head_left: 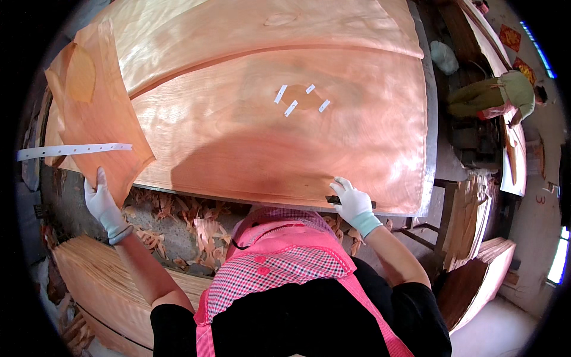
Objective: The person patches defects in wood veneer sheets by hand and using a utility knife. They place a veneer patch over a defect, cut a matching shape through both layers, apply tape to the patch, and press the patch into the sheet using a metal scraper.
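My left hand [104, 205], in a white glove, pinches the lower edge of a loose piece of wood veneer [107, 119], its thumb on top. That piece lies at the left over a large veneer sheet [196, 107]. A long white perforated tape strip [77, 150] crosses it. Closed around a short black tool [333, 200], my right hand [355, 203] rests at the sheet's near edge; the tool's kind cannot be made out. Several short pieces of white tape [290, 108] surround a darker patch [303, 98] in the middle of the sheet.
Veneer stacks [113, 285] stand at the lower left and the lower right [482, 273]. Veneer scraps [205, 238] litter the floor beneath the table. At the far right, another person [502, 98] bends over another bench. A wavy-edged veneer sheet [267, 24] covers the far side.
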`<act>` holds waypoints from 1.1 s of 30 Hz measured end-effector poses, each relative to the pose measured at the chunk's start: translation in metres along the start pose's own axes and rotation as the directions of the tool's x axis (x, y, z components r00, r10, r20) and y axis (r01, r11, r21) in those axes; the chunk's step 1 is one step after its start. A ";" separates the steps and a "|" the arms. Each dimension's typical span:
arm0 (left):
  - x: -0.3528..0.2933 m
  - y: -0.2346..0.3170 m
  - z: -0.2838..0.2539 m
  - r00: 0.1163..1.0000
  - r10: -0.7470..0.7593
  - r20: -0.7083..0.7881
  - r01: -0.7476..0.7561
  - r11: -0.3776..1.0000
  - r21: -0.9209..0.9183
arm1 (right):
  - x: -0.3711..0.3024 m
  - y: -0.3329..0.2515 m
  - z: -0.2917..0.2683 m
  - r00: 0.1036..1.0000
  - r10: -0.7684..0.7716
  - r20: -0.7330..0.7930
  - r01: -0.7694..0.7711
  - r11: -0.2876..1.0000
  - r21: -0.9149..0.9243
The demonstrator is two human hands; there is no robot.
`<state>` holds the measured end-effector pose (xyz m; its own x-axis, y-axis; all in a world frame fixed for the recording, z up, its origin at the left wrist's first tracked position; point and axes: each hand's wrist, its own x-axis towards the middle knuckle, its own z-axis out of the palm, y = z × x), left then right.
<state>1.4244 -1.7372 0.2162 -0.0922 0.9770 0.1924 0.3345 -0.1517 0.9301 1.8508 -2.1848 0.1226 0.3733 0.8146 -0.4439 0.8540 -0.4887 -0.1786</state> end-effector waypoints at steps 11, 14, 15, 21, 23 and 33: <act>0.000 -0.006 0.005 1.000 0.010 0.010 -0.011 0.999 0.036 | 0.005 -0.003 0.000 0.999 0.002 0.045 0.000 1.000 -0.029; -0.004 -0.001 0.007 1.000 0.020 -0.014 -0.019 0.997 0.073 | 0.006 -0.002 -0.006 0.998 -0.008 0.064 0.006 0.999 0.040; -0.006 0.000 0.007 0.999 0.029 -0.023 -0.027 0.995 0.096 | 0.006 -0.002 -0.007 1.000 0.021 0.020 -0.024 0.990 0.140; -0.002 0.001 -0.013 0.979 0.105 -0.172 -0.075 0.982 0.172 | 0.035 0.006 -0.049 0.994 0.048 0.096 -0.074 0.953 0.292; -0.016 0.031 -0.004 0.958 0.171 -0.229 -0.108 0.958 0.264 | 0.050 0.010 -0.075 0.998 0.053 -0.032 -0.045 0.976 0.214; -0.034 0.079 0.067 0.582 0.798 -0.152 -0.473 0.485 0.736 | 0.219 -0.003 -0.367 0.755 -0.377 -0.536 0.303 0.926 -0.225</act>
<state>1.5166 -1.7724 0.2627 0.0706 0.4251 0.9024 0.8957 -0.4251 0.1302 2.0637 -1.8901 0.3483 0.1542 0.9671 0.2026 0.9855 -0.1357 -0.1023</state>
